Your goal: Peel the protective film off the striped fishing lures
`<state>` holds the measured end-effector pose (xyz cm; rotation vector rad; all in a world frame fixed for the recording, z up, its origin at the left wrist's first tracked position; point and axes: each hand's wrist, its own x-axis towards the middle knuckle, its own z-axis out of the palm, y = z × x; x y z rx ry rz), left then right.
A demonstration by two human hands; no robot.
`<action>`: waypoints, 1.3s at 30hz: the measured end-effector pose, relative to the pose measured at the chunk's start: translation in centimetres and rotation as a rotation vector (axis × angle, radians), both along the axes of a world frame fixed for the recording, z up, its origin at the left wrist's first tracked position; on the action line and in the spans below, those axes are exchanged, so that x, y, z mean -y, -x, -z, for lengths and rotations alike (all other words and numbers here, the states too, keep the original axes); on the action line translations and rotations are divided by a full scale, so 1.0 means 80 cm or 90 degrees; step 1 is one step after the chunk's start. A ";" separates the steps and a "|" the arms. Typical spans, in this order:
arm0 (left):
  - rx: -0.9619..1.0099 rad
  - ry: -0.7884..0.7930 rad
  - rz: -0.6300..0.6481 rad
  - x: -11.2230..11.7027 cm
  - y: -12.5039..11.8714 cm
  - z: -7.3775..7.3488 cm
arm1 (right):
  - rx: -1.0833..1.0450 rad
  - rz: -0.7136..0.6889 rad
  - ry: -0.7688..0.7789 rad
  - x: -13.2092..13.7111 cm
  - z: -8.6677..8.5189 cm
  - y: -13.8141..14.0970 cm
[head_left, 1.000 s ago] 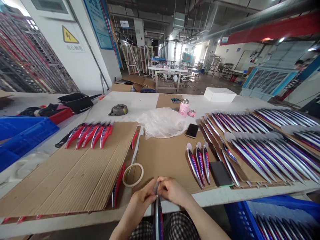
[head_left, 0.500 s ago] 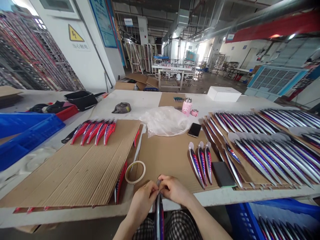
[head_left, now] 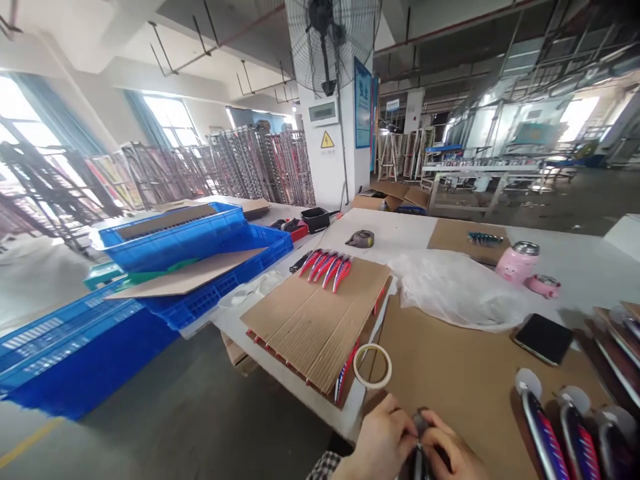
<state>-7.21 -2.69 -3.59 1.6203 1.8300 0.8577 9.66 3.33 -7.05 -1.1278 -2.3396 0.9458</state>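
Both my hands meet at the bottom edge of the view, over the near edge of the table. My left hand (head_left: 383, 441) and my right hand (head_left: 450, 453) are closed with fingertips pinched on the tip of a long silver and purple fishing lure (head_left: 418, 453), most of which is hidden below the frame. A tape roll (head_left: 373, 366) lies on the brown cardboard sheet (head_left: 465, 373) just ahead of my left hand. Three matching lures (head_left: 565, 433) with round clear lips lie to the right of my right hand.
A stack of corrugated cardboard (head_left: 320, 313) holds several red lures (head_left: 327, 267). Blue crates (head_left: 190, 260) stand to the left above the floor. A crumpled plastic bag (head_left: 455, 287), a black phone (head_left: 543, 338), a pink cup (head_left: 517, 260) and a grey tape dispenser (head_left: 363, 238) lie farther back.
The view has swung to the left, so the rows of lures on the right are out of sight and the blue crates and floor show. My hands stay pinched on the same lure.
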 end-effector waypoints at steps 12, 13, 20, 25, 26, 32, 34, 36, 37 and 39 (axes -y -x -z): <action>0.053 -0.035 0.129 0.000 0.011 -0.006 | -0.017 0.093 0.060 0.014 -0.054 0.016; 0.045 -0.037 0.128 0.002 0.011 -0.006 | -0.019 0.076 0.064 0.013 -0.056 0.016; 0.001 -0.031 0.109 0.003 0.011 -0.011 | -0.036 0.051 0.092 0.010 -0.061 0.017; -0.008 -0.025 0.110 -0.001 0.011 -0.011 | -0.069 0.043 0.105 0.011 -0.062 0.013; -0.009 -0.024 0.109 -0.001 0.011 -0.011 | -0.079 0.043 0.105 0.010 -0.063 0.013; -0.008 -0.019 0.104 0.002 0.010 -0.011 | -0.093 0.041 0.107 0.008 -0.062 0.014; -0.005 -0.016 0.103 0.002 0.010 -0.012 | -0.084 0.053 0.108 0.008 -0.060 0.017; 0.001 -0.015 0.101 0.000 0.010 -0.013 | -0.072 0.072 0.108 0.008 -0.058 0.019; 0.005 -0.015 0.100 -0.001 0.010 -0.013 | -0.065 0.081 0.108 0.009 -0.057 0.021; 0.013 -0.017 0.096 -0.003 0.011 -0.015 | -0.053 0.100 0.105 0.011 -0.055 0.025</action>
